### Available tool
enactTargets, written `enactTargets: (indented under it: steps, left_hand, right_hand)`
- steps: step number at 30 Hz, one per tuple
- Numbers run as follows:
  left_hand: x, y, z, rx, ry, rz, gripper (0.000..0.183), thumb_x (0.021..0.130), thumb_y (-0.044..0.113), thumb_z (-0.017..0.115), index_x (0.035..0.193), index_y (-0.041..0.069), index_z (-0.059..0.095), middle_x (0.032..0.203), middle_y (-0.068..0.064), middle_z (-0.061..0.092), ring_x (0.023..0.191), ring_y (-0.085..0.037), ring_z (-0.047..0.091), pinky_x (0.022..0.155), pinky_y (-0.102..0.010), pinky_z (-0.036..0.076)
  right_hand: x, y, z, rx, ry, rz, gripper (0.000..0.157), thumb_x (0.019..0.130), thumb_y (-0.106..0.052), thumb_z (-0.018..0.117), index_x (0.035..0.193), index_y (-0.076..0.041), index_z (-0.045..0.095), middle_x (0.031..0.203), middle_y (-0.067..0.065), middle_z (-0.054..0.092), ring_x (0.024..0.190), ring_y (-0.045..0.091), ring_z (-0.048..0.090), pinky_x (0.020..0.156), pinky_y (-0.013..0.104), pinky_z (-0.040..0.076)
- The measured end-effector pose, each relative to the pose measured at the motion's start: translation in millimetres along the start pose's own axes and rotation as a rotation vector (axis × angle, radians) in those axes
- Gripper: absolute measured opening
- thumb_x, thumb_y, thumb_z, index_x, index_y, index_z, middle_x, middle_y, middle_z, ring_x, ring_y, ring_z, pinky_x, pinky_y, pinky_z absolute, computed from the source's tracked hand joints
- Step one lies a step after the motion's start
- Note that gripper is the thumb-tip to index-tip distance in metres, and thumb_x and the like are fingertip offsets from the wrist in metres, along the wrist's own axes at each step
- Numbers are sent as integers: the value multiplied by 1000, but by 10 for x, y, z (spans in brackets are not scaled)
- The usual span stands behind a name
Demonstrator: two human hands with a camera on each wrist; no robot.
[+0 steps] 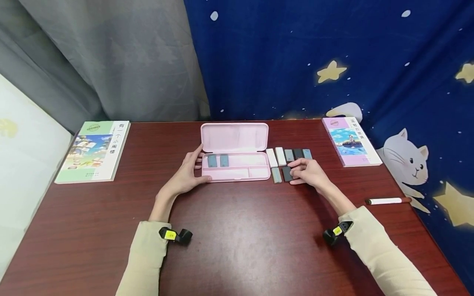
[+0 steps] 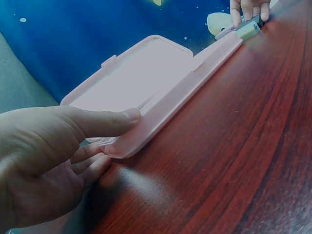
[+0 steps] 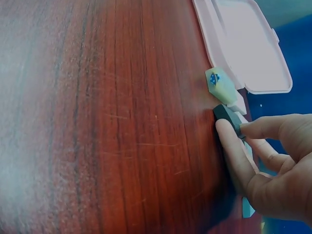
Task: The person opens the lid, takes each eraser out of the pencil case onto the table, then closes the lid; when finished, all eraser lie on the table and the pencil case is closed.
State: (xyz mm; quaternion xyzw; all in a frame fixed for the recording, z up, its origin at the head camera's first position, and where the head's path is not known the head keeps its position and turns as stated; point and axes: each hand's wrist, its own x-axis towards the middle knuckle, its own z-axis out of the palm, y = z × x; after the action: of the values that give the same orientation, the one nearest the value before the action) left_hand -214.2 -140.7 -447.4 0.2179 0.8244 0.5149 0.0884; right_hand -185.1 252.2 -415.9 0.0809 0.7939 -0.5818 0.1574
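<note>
An open pink pencil case [image 1: 227, 175] lies on the table, its lid tipped back and two blue-grey erasers [image 1: 212, 160] in its rear compartment. My left hand [image 1: 187, 174] holds the case's left end, the thumb [image 2: 119, 122] at the front corner and the fingers around the side. My right hand [image 1: 309, 172] pinches a black eraser [image 3: 226, 117] between thumb and fingers, right of the case. Directly left of it is a pale grey-green eraser [image 1: 276, 175]. Behind these stands a row of white [image 1: 271, 157], grey and black erasers, partly hidden by my right hand in the right wrist view.
A green-covered book [image 1: 89, 152] lies at the far left of the table and a purple-covered book [image 1: 349, 142] at the back right. Near the right edge is a white marker [image 1: 386, 201] with brown ends. Grey and blue curtains [image 1: 259, 61] hang behind the table.
</note>
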Motion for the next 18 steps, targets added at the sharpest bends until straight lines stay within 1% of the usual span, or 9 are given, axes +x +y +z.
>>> enactTargets:
  steps: [3, 8, 13, 18]
  left_hand:
    - [-3, -6, 4, 7, 4, 5, 104, 76, 1, 80, 155, 5, 11, 135, -22, 32, 121, -33, 40, 104, -46, 38]
    - [3, -15, 6, 32, 5, 7, 104, 77, 3, 80, 155, 6, 11, 135, -21, 33, 122, -31, 41, 104, -45, 37]
    - [3, -5, 3, 24, 1, -3, 104, 77, 3, 80, 155, 7, 11, 136, -20, 32, 122, -30, 41, 104, -44, 38]
    - [5, -5, 2, 4, 1, -9, 103, 78, 3, 79, 155, 7, 11, 135, -19, 32, 122, -30, 41, 104, -43, 39]
  right_hand:
    - [-6, -2, 25, -38, 17, -14, 30, 88, 13, 54, 118, 17, 53, 95, 23, 63, 78, 13, 64, 70, 37, 58]
    - [-36, -50, 60, -102, 54, -11, 28, 89, 11, 55, 117, 15, 56, 96, 25, 64, 75, 15, 66, 68, 36, 58]
    - [-49, -68, 60, -112, 60, -7, 29, 89, 11, 55, 117, 16, 56, 96, 25, 64, 75, 14, 66, 68, 36, 58]
    - [-44, -40, 50, -115, 61, -7, 28, 89, 11, 56, 117, 16, 56, 96, 26, 64, 77, 13, 66, 68, 34, 58]
